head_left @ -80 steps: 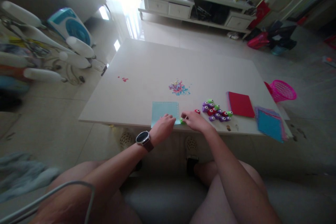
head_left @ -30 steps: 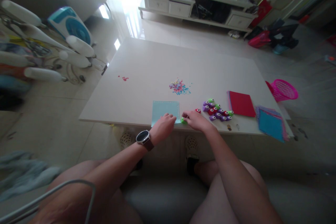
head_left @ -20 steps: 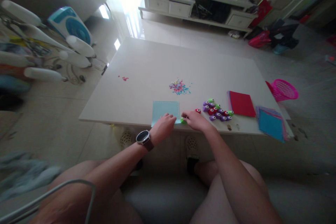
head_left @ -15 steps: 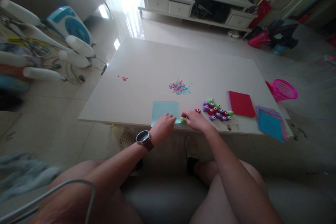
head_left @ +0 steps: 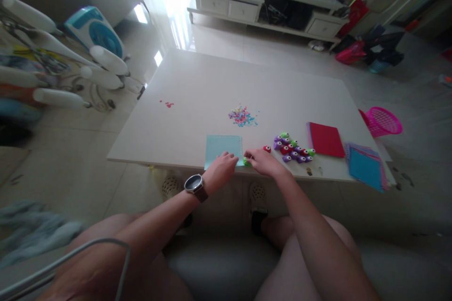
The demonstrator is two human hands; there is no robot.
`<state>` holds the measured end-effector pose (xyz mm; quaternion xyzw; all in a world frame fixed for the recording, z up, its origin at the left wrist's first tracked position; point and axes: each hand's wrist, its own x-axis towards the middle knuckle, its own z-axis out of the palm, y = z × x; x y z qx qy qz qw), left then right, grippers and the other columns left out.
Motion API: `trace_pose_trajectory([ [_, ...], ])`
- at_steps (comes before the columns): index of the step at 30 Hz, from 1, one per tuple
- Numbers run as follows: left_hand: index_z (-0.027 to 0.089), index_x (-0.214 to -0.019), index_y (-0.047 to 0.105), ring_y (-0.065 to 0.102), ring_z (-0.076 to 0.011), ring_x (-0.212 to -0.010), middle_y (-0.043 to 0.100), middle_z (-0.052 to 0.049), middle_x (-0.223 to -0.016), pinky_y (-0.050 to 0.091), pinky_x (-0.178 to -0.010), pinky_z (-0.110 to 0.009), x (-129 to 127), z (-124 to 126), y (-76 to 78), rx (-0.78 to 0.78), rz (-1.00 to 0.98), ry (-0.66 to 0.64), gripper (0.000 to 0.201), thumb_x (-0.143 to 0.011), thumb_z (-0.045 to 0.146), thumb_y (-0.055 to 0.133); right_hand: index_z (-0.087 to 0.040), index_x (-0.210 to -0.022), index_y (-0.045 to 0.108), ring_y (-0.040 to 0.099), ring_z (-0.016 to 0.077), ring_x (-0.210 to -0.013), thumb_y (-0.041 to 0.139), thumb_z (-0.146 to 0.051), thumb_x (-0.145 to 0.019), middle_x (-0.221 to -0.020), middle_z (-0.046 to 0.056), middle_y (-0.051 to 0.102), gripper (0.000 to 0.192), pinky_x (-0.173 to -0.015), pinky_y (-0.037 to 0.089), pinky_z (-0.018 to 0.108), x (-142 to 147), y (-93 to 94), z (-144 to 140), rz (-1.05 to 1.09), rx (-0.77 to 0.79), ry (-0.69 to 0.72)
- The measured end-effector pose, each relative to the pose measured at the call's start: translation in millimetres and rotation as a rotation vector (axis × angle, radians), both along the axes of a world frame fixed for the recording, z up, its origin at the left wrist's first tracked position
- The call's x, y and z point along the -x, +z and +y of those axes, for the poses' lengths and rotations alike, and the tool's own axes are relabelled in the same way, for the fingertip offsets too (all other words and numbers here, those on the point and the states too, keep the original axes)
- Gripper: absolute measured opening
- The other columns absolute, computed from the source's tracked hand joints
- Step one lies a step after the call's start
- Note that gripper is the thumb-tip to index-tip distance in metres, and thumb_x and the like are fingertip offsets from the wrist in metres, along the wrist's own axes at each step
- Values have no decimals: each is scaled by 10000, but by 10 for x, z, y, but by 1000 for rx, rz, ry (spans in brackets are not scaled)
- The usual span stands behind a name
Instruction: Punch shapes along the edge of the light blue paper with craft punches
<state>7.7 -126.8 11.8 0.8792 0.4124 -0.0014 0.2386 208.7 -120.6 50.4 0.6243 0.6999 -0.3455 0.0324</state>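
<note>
A light blue sheet of paper (head_left: 219,146) lies at the table's near edge, with small punched marks along its top and right edges. My left hand (head_left: 223,165) rests on the sheet's lower right part, fingers stretched out over it. At the sheet's right edge sits a green craft punch (head_left: 246,162), with my right hand (head_left: 262,161) closed on it from the right; the fingers partly cover it. Just beyond that hand stands a single red punch (head_left: 267,149). Several purple, red and green punches (head_left: 291,148) are grouped farther right.
A pile of coloured paper bits (head_left: 242,115) lies mid-table, and a few red bits (head_left: 169,104) lie to the left. On the right are a red paper stack (head_left: 326,139) and a fanned blue and pink stack (head_left: 365,167). A pink basket (head_left: 384,121) stands past the table's right edge.
The view has shifted very slightly. Both hands, the sheet and the green punch keep nearly the same places.
</note>
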Motion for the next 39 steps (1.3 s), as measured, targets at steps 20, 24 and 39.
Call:
trace_pose_trajectory([
  [20,191,-1039,711,591,-269,-1261,714,-94,-1240,511,-1134,-448,32,-12,11,70,-138,-9,249,-895,32,587,-182,-1060,729,735,189,-1014,711,-190,-972,-1128,79,792,90,-877,539,257,-107,-120,36,162,-19,-62],
  [24,188,-1063,717,596,-275,-1264,719,-98,-1227,508,-1144,-473,32,-13,13,78,-138,-10,263,-895,35,584,-177,-1045,735,748,183,-973,720,-231,-977,-1113,74,800,89,-860,547,250,-144,-161,43,149,13,-110],
  [39,191,-1098,715,600,-276,-1249,711,-104,-1220,513,-1142,-488,33,-15,34,70,-122,-19,324,-884,7,557,-156,-1016,776,747,177,-932,734,-216,-952,-1051,75,809,97,-848,537,239,-108,-147,46,114,53,-153],
])
